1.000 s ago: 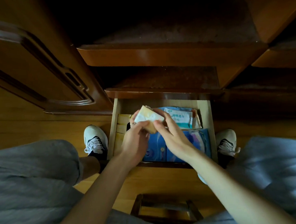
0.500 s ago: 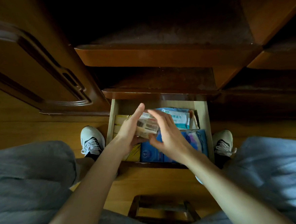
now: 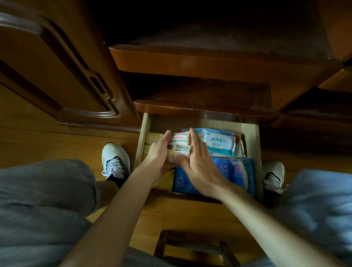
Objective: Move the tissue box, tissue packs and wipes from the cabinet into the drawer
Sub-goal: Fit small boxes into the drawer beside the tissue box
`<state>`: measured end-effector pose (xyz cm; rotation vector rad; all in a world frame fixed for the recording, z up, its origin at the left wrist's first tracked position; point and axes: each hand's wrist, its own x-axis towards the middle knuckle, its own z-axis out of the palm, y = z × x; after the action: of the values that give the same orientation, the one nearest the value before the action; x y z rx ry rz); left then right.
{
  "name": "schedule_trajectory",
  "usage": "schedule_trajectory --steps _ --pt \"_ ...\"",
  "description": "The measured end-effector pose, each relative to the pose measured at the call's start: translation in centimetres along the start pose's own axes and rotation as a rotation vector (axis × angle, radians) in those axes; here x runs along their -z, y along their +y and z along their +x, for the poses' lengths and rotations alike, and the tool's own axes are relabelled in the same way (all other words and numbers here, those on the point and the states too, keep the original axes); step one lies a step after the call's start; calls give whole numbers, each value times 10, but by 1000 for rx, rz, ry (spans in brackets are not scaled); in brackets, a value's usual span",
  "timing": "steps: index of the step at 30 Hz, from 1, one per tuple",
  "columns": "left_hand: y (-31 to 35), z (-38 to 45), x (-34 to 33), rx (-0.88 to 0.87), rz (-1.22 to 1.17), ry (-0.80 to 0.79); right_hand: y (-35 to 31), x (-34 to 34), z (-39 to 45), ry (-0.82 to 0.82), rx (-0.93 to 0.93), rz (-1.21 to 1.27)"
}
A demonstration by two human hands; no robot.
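The light wooden drawer [image 3: 254,140] stands pulled out below the dark cabinet shelves. Inside it lie a blue tissue box [image 3: 231,169] at the front right, a pack of wipes [image 3: 219,143] at the back right and yellow tissue packs [image 3: 152,138] along the left. A small stack of pale tissue packs with barcodes [image 3: 179,146] sits pressed between both hands over the drawer's left half. My left hand [image 3: 159,155] grips its left side; my right hand [image 3: 196,163] lies flat against its right side, fingers extended.
An open cabinet door [image 3: 47,69] swings out on the left. The cabinet shelves [image 3: 197,63] above the drawer are dark. My two shoes [image 3: 115,158] flank the drawer on the wooden floor, and a small wooden stool [image 3: 191,249] is under me.
The tissue packs went from held up above the drawer down into its left half. Both hands lowered with them, and my right hand flattened against the packs' side.
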<state>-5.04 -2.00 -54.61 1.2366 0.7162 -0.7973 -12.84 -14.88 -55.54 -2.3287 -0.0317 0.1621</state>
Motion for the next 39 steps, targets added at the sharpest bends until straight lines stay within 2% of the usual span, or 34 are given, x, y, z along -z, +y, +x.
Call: schedule_trajectory --steps 4,10,15,18,20,23,25,33,39 --pt "1 8 8 -7 3 11 3 -6 9 -20 29 -32" --pt "8 15 20 11 -40 -89 7 -8 26 -51 57 -76" --pt "13 22 24 40 -70 -93 10 -7 43 -177 -119 215" --pt "20 29 26 32 -81 -91 14 -9 60 -192 -217 343" --pt "29 38 29 -75 106 46 21 -7 77 -171 -332 386" --pt "38 52 45 -336 369 378 38 -9 108 -182 -535 386" --pt "38 61 59 -417 460 463 49 -16 128 -169 -637 349" --pt "7 104 82 -452 873 463 53 -72 185 -219 -755 402" --pt "2 109 84 -466 915 509 62 -78 206 -420 -729 240"
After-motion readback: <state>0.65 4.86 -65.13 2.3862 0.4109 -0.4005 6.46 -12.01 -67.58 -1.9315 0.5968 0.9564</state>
